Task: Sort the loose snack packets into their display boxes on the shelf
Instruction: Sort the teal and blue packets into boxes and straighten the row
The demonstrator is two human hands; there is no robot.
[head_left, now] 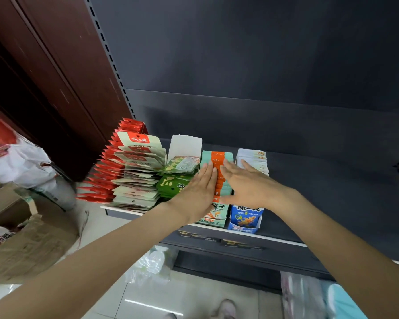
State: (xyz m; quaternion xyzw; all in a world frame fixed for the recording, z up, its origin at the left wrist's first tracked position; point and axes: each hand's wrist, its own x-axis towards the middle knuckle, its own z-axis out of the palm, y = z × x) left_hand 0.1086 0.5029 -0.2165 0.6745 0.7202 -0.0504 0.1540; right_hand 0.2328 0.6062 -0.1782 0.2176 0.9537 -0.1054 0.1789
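Hands flat, fingers straight, nothing gripped: left hand (199,189) and right hand (242,183) press either side of teal-and-orange packets (219,171) standing in teal display box (213,218) on shelf (274,239). Just right of teal box: blue box (245,218), white packets (255,158). Left of it: green packets (173,184) spilling from open white box (184,145), then cream packets (136,176), red packets (101,176).

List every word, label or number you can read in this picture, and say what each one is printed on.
"塔子": front of the teal display box, partly hidden by the left hand.
White brand script on the red label of the cream packets: too stylised to read.
Blue box, green packets, shelf price tags: print blurred, unreadable.
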